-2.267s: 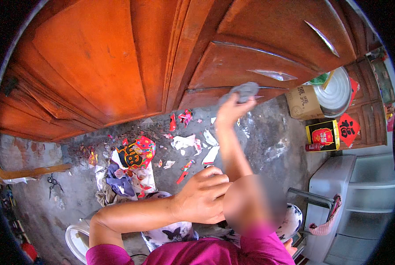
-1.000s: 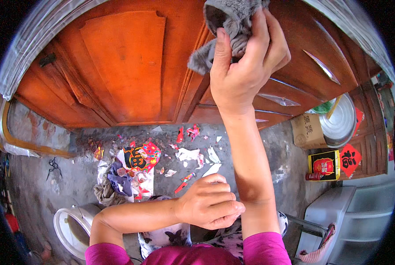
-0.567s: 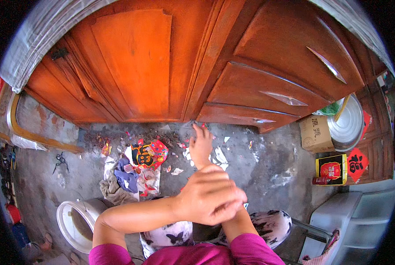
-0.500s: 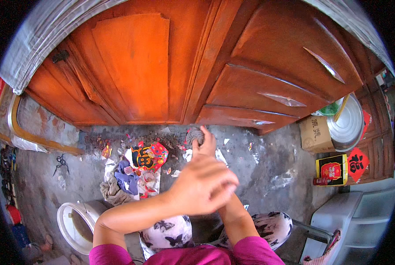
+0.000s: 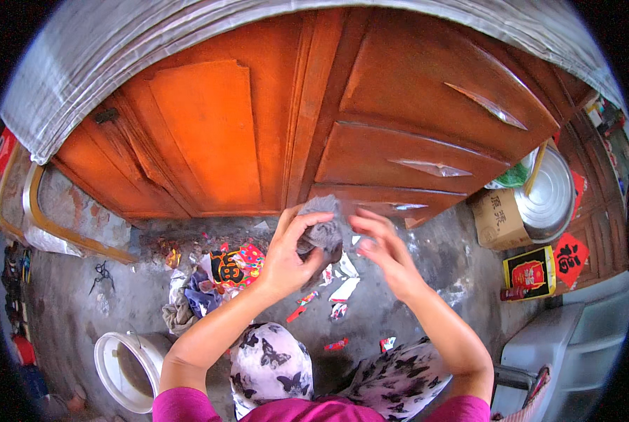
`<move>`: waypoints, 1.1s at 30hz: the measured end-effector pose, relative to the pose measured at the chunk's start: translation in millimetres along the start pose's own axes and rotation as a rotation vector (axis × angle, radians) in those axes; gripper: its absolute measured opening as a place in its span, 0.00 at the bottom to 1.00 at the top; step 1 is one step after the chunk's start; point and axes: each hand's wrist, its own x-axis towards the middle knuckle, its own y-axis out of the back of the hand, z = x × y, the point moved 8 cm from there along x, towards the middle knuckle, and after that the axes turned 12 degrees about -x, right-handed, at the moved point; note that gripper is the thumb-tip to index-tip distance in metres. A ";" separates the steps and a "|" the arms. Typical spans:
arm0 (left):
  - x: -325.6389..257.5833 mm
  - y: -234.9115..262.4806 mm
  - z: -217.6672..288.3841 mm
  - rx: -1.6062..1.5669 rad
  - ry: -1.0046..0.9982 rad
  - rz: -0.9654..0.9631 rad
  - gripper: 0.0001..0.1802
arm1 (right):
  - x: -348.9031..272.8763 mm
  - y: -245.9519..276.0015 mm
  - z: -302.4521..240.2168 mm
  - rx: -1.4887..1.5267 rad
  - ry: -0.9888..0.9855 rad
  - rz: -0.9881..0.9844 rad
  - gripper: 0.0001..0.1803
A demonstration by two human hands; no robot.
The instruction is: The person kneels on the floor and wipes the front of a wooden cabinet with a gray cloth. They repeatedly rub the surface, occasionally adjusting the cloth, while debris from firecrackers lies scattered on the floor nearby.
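A crumpled grey cloth (image 5: 323, 235) is gripped in my left hand (image 5: 287, 253), with the fingers curled round its left side. It hangs in front of the lower part of the wooden cabinet (image 5: 212, 133). My right hand (image 5: 388, 253) is just to the right of the cloth, apart from it, fingers spread and holding nothing. Below the hands, torn scraps of paper (image 5: 344, 288) lie on the grey floor. To the left is a heap with a red and black printed wrapper (image 5: 235, 266) and bunched blue-grey cloth (image 5: 203, 290).
A white bucket (image 5: 103, 359) with murky contents stands at the lower left. Scissors (image 5: 102, 276) lie on the floor. At right are a cardboard box (image 5: 498, 219), a metal pot (image 5: 548, 200), a yellow and black package (image 5: 529, 273) and a pale plastic drawer unit (image 5: 539, 344).
My crossed arms have parted. The grey cloth has risen toward the cabinet and is now in my left hand, while my right hand has moved off to the right with nothing in it.
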 end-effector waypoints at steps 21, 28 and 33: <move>61.7 -32.3 -27.1 1.110 -0.940 0.317 0.27 | -72.3 22.6 11.0 0.246 -0.081 0.157 0.13; 35.3 -25.0 -49.0 1.076 -0.681 -0.040 0.29 | -76.4 15.1 -10.0 0.111 0.063 0.077 0.09; 107.3 -24.7 84.7 0.797 -0.857 0.440 0.43 | -79.9 22.9 -7.4 0.048 0.058 0.058 0.09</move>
